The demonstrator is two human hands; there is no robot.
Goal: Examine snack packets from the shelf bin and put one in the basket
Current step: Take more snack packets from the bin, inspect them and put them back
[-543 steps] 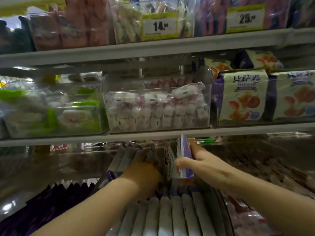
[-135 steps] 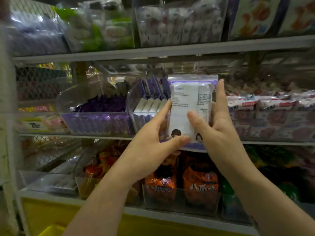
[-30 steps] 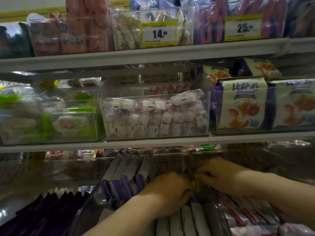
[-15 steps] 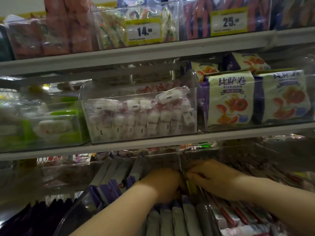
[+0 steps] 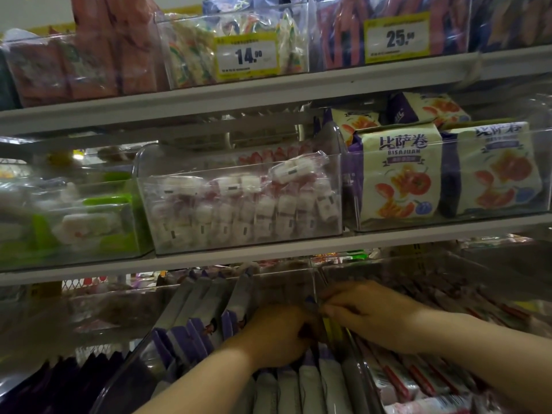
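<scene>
Head view: both hands meet low in the frame, near six o'clock, inside a clear bin (image 5: 143,363) of purple-and-white packets (image 5: 310,386) standing on edge in rows. The left hand (image 5: 277,336) lies knuckles-up over the packets, at about eight o'clock from the right hand (image 5: 370,315). Its fingers dip out of sight among them, so whether it grips anything cannot be told. The right hand curls its fingers at the purple top edge of one packet (image 5: 309,300) by the bin's right wall and seems to pinch it. The basket is not in view. The step in hand looks like drawing a packet from the row. The next move calls for a firm pinch and a lift toward twelve o'clock, staying under the shelf (image 5: 268,249) above.
</scene>
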